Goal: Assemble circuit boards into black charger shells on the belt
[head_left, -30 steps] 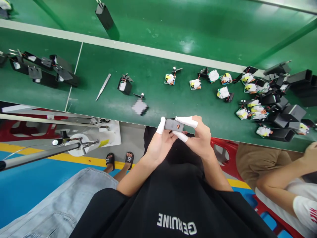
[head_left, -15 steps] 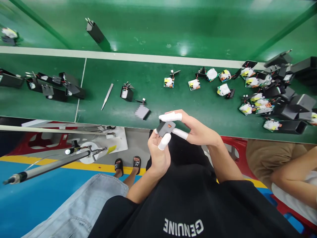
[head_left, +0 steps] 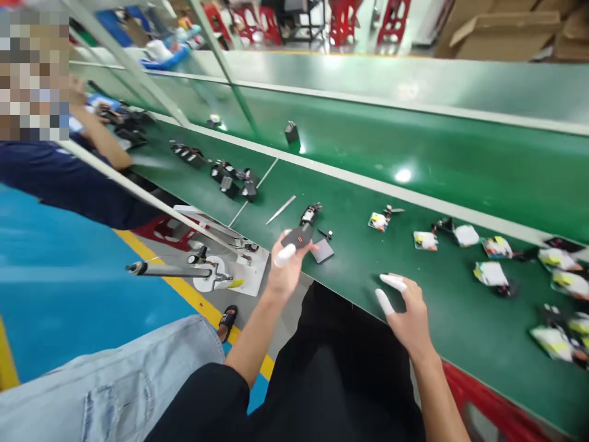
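My left hand [head_left: 286, 267] grips a dark grey charger case [head_left: 297, 237] with a small orange mark on its face, held over the bench's front edge. White finger cots cover some fingertips on both hands. Well to the right, my right hand [head_left: 409, 316] is over the green bench with thumb and fingers apart and nothing in them. Just beyond the held case stands a black charger housing [head_left: 310, 215] with a pale inside part and prongs. A grey square block [head_left: 323, 250] lies right of my left hand, beside a small black piece [head_left: 326, 234].
White tweezers [head_left: 280, 209] lie left of the housing. Several circuit boards with white and yellow parts, such as one board [head_left: 378, 221], spread rightward. Black housings [head_left: 229, 185] cluster left. A metal arm fixture [head_left: 175, 270] juts below the bench. A co-worker's arm [head_left: 102, 136] is far left.
My right hand has let go of the case and moved away to the right. My left hand keeps the case, now farther over the bench. The view has swung left and up.
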